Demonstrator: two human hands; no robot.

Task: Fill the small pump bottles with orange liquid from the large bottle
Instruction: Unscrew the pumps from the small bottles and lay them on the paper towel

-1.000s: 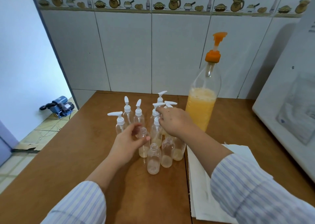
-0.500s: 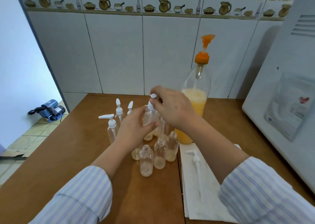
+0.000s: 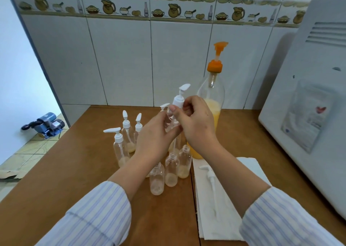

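My left hand (image 3: 156,137) holds a small clear bottle (image 3: 171,121) lifted above the table. My right hand (image 3: 196,122) pinches the collar of its white pump head (image 3: 179,98), which is raised out of the neck with its tube still inside. Behind my hands stands the large bottle (image 3: 212,103) with an orange pump, about half full of orange liquid. Three uncapped small bottles (image 3: 171,169) with a little yellowish liquid stand in front. Capped pump bottles (image 3: 119,146) stand to the left.
A loose white pump (image 3: 210,178) lies on a white paper towel (image 3: 221,208) at the right of the wooden table (image 3: 74,170). A large white appliance (image 3: 309,114) stands at the right edge. Tiled wall behind; a blue water pump (image 3: 45,125) on the floor at left.
Both hands lifted one small pump bottle from the group, and my right hand has drawn its pump head up out of the neck. The view has tilted down slightly.
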